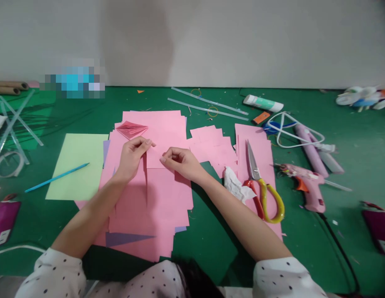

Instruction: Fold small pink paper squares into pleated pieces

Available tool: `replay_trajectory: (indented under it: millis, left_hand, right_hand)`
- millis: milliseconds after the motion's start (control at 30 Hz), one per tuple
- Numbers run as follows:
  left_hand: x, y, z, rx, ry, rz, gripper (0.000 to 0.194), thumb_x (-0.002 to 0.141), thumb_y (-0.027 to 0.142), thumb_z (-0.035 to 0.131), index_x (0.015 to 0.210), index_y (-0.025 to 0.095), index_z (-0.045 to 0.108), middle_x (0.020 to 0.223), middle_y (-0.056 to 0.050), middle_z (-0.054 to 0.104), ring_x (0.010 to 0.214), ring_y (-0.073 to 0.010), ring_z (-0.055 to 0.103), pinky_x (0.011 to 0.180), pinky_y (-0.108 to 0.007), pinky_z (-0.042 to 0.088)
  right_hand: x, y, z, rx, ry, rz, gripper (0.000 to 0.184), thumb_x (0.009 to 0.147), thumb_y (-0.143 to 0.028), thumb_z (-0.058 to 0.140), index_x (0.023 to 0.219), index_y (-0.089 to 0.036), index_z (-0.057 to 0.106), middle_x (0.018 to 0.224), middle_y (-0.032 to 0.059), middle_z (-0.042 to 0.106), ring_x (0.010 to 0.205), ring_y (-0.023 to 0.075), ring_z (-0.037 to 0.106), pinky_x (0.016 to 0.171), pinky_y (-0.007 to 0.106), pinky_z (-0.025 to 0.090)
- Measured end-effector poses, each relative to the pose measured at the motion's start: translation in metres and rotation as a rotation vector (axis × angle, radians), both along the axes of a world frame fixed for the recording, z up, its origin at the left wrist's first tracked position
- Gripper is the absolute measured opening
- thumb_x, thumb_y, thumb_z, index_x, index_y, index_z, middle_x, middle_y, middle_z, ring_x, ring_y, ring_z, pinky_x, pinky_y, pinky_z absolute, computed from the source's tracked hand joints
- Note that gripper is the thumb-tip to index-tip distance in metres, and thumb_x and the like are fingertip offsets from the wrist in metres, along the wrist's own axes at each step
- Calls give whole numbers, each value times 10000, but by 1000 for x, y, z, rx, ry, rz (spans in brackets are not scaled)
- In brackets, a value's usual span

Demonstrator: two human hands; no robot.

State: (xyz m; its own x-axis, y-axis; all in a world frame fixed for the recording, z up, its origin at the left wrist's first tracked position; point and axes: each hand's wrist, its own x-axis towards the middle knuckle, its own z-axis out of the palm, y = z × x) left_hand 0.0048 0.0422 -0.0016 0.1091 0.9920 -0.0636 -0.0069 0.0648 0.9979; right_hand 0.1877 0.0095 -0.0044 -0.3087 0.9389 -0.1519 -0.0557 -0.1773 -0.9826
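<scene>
Between my two hands is a small pink sheet of paper [155, 160], held over a pile of larger pink sheets [133, 219]. My left hand [134, 155] pinches its left edge with thumb and fingers. At its right side, my right hand [181, 162] has thumb and fingertips closed on the paper. Just beyond my left hand lies a folded pink paper fan [131, 129], pleated, on the pile. Purple paper [127, 239] shows among the pink sheets. Smaller pink pieces [212, 145] lie to the right of the pile.
Scissors [256, 174] with red and yellow handles and crumpled tissue [236, 184] rest on pink paper at right, beside a pink glue gun [307, 182]. At left, a blue pencil [57, 178] crosses a light green sheet [76, 153]. Clear glue sticks [207, 108] lie near the wall.
</scene>
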Motion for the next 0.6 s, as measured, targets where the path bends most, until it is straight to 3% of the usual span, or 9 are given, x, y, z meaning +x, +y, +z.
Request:
replay_trajectory:
  millis: [267, 467, 600]
  left_hand:
    - [1, 0, 1, 15, 29, -52, 275, 787, 444, 760, 708, 189, 697, 745, -21, 660, 723, -136, 559, 669, -259, 436]
    - [4, -2, 0, 41, 76, -107, 278, 812, 432, 747, 722, 173, 703, 706, -6, 609, 681, -122, 520, 646, -257, 410]
    - [6, -3, -1, 13, 59, -55, 315, 823, 445, 740, 694, 167, 669, 641, 13, 550, 605, -97, 468, 582, -239, 390]
  right_hand:
    - [-5, -1, 1, 26, -64, -45, 343, 780, -519, 735, 812, -184, 668, 750, 19, 668, 646, 119, 547, 583, 253, 437]
    - [-9, 0, 0, 42, -102, -86, 402, 762, -563, 742, 743, -171, 658, 598, -25, 567, 534, 90, 441, 505, 244, 343]
    - [-9, 1, -2, 51, -104, -99, 430, 765, -581, 729, 692, -167, 639, 553, -40, 513, 506, 82, 404, 491, 246, 315]
